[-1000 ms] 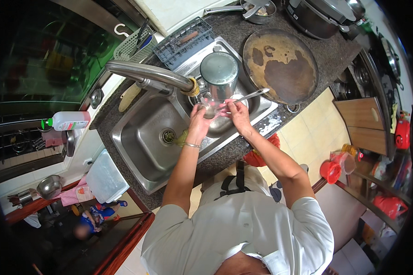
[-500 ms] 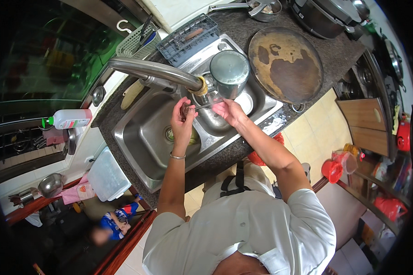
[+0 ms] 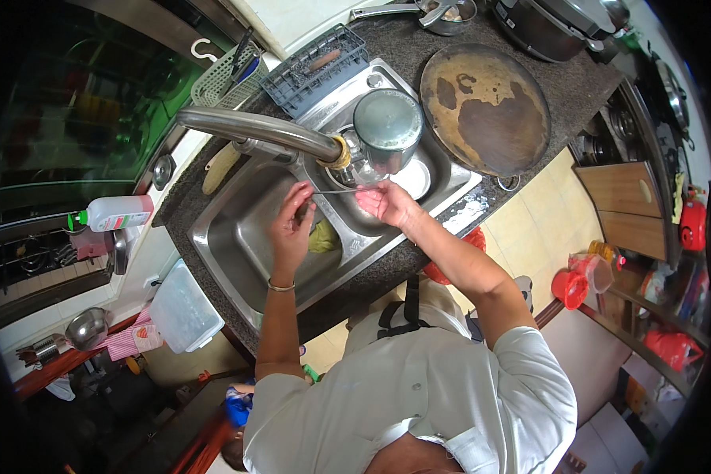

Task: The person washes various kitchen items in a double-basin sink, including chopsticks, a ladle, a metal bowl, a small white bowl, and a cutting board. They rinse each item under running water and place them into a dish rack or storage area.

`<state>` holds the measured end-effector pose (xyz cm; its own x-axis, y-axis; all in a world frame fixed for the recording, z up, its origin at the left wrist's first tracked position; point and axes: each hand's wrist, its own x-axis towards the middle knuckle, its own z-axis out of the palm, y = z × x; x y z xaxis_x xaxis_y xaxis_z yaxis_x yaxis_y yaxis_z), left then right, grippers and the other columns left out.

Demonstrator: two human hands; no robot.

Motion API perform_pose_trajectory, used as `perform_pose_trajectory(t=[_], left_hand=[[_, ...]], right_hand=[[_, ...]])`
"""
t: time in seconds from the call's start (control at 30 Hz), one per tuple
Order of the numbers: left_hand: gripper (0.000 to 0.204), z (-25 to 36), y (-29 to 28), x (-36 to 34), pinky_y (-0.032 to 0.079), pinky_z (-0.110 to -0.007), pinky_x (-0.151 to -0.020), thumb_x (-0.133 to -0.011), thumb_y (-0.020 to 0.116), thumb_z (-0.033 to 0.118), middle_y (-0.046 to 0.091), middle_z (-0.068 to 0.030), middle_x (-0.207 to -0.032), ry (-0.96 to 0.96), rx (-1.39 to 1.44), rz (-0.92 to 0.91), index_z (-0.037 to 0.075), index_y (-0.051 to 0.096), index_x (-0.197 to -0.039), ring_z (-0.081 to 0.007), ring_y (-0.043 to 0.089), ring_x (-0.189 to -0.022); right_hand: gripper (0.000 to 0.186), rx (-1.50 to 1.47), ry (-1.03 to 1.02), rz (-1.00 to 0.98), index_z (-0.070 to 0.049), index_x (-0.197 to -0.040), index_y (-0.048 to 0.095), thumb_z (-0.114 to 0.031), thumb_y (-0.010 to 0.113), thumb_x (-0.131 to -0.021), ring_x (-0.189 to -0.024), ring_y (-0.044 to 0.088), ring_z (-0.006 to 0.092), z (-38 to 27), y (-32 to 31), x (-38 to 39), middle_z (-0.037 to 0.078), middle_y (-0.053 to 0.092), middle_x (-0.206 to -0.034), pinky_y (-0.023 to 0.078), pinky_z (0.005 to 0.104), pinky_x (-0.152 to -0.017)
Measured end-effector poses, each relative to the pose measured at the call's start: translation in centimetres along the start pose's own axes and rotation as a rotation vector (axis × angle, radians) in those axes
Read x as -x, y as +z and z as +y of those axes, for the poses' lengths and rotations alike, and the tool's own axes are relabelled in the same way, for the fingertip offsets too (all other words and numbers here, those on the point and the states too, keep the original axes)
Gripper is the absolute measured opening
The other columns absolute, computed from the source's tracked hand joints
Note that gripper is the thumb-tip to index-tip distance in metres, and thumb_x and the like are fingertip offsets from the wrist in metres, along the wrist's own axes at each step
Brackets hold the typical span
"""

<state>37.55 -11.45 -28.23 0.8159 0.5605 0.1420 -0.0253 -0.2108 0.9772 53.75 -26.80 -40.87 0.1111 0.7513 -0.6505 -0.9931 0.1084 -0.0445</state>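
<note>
Above the double sink (image 3: pixel 249 217), my two hands are on either side of a thin metal utensil (image 3: pixel 336 191), maybe a spoon or chopstick. My right hand (image 3: pixel 385 204) is closed around its right end. My left hand (image 3: pixel 291 225) has its fingertips at the other end, with a dark brown scrubber (image 3: pixel 302 210) mostly hidden between the fingers. Just beyond, a pot with a glass-like lid (image 3: pixel 388 118) stands in the right basin, beside a white dish (image 3: pixel 413 178). A yellow-green cloth (image 3: pixel 322 237) lies in the left basin.
The curved faucet (image 3: pixel 261 128) arches over the basins. A round brown-stained pan or board (image 3: pixel 486 110) rests on the counter at right. Behind are a grey rack (image 3: pixel 314 69), a small pan (image 3: pixel 450 20) and a black cooker (image 3: pixel 541 31). Another person (image 3: pixel 238 404) is at lower left.
My left hand has moved left and down, and the utensil now spans the gap between my hands. The scrubber is less visible. The other person has moved nearer my left side.
</note>
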Motion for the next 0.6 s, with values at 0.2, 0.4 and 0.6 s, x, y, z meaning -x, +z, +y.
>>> perform_pose_trajectory(t=[0.2,0.4,0.6], left_hand=[[0.047,-1.4,0.2,-0.3,0.045,-0.026,-0.093,-0.084,0.055,-0.010,0.048,-0.0073,-0.126,-0.124,0.221,0.043,0.000,0.046,-0.129,-0.0144,0.050,-0.114],[0.051,-0.3,0.6,0.9,0.043,-0.040,-0.097,-0.084,0.057,0.000,0.045,-0.0112,-0.126,-0.390,0.713,0.185,0.007,0.041,-0.132,-0.0293,0.047,-0.118],[0.039,-5.8,-3.1,3.7,0.041,-0.044,-0.099,-0.090,0.054,0.018,0.046,-0.0130,-0.123,-0.424,1.037,0.516,0.007,0.046,-0.127,-0.0319,0.049,-0.114]], right_hand=[[0.036,-0.064,0.004,-0.017,0.012,-0.107,0.053,-0.009,0.032,-0.088,-0.097,0.062,0.0338,-2.2,0.5,1.4,0.025,0.060,-0.107,0.052,0.0411,-0.089],[0.028,-0.103,-0.139,-0.089,0.007,-0.113,0.046,-0.002,0.038,-0.089,-0.100,0.061,0.0376,-1.5,1.1,0.9,0.026,0.057,-0.113,0.052,0.0427,-0.089],[0.033,0.049,-0.178,-0.133,0.003,-0.121,0.040,0.002,0.042,-0.088,-0.097,0.062,0.0358,1.8,5.6,3.0,0.023,0.058,-0.113,0.054,0.0433,-0.086]])
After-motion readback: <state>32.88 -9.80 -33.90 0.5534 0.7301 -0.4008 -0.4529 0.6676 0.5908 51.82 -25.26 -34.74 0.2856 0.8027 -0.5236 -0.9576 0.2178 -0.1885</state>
